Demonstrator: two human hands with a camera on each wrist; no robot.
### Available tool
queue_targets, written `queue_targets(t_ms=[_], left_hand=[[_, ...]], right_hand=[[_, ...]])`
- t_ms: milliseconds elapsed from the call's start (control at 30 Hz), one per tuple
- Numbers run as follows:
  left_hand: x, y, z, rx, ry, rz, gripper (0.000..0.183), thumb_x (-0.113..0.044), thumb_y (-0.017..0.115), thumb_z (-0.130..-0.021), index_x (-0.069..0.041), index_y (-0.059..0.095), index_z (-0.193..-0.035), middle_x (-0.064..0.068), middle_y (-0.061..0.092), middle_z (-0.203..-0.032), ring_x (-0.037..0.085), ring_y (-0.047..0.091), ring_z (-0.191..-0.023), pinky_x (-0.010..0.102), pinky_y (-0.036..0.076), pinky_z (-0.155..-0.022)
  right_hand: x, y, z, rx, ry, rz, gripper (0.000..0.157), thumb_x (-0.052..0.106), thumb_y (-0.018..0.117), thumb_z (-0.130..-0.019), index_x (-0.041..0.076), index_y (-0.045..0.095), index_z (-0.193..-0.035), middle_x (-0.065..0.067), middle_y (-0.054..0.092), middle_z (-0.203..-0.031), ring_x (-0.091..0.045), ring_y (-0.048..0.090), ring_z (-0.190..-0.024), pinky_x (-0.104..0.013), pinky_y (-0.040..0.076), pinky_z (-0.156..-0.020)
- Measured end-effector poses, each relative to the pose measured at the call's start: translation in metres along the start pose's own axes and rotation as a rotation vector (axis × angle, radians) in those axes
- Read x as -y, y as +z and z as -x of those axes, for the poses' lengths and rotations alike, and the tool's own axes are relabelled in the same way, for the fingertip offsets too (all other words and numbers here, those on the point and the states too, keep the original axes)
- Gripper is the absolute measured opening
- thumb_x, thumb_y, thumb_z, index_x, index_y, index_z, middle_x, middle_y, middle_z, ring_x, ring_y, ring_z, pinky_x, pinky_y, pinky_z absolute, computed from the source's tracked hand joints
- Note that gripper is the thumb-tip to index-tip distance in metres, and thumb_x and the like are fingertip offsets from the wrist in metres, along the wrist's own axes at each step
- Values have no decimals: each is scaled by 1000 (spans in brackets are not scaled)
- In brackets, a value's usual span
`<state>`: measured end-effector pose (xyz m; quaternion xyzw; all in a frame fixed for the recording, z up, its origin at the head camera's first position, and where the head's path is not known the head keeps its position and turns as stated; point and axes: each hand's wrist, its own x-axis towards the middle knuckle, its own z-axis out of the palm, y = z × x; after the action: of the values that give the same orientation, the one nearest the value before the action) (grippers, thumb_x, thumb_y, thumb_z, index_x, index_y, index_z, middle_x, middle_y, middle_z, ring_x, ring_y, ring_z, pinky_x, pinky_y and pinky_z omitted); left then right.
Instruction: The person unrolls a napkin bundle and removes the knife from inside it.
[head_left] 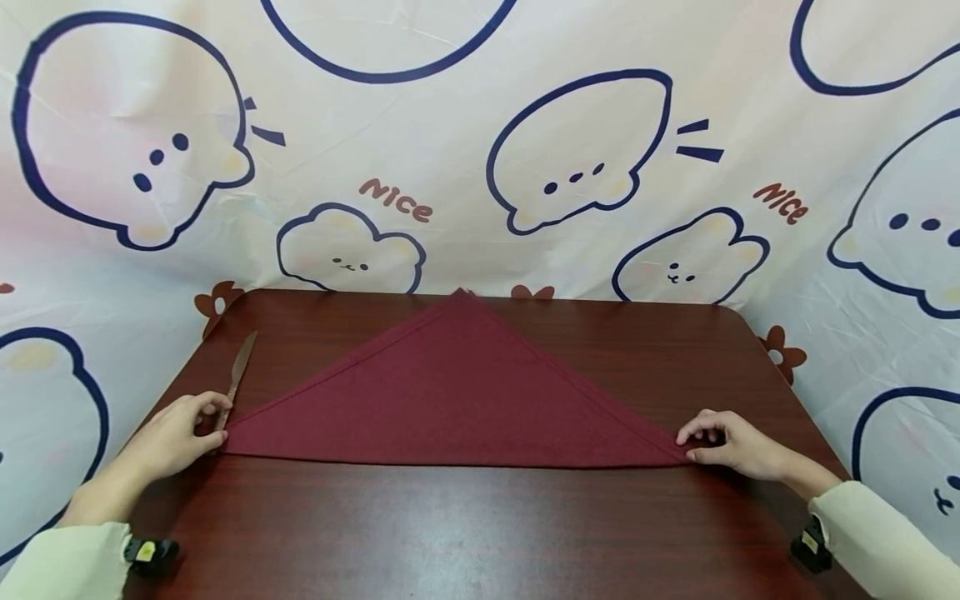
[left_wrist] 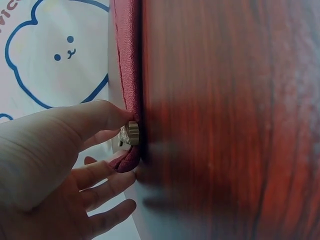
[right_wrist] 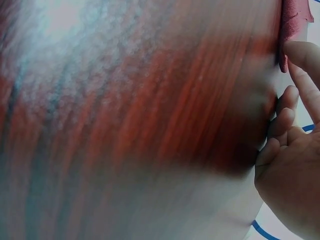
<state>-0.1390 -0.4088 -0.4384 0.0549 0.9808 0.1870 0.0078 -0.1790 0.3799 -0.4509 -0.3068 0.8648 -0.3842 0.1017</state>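
A dark red cloth napkin [head_left: 457,392], folded into a triangle, lies on the table with its long edge toward me. My left hand [head_left: 176,433] is at the left corner, where the thumb and index finger pinch the handle of a slim table knife [head_left: 241,360]. The handle end [left_wrist: 132,133] rests on the napkin corner in the left wrist view, and the other fingers spread beyond it. At the opposite corner, my right hand [head_left: 738,446] pinches the napkin's tip between thumb and curled index finger. The thumb meets the cloth [right_wrist: 290,25] in the right wrist view.
The brown wooden table [head_left: 465,533] has a glossy surface and rounded far corners. A pale cartoon-printed curtain [head_left: 450,150] surrounds its back and sides. The napkin's top point reaches the table's far edge.
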Motion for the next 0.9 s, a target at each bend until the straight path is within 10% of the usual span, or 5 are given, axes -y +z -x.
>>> queue_targets(t_ms=[700,900], left_hand=[[-3,-3,-14,25,-110,80,50,-14,68,-94,18,50,-127,35,62,-105,35,64,-86,44,53,-68],[-6,-3,-16,47,-164,64,54,-16,66,-96,23,49,-128,42,61,-113,52,62,-98,59,53,-79]], right_hand=[[-2,1,6,-25,-5,-7,19,-1,74,-87,12,74,-101,-2,66,-89,-17,46,-75,-31,35,-62],[-2,2,8,-23,-7,-4,18,0,74,-88,12,74,-101,3,66,-90,-14,46,-75,-29,35,-62]])
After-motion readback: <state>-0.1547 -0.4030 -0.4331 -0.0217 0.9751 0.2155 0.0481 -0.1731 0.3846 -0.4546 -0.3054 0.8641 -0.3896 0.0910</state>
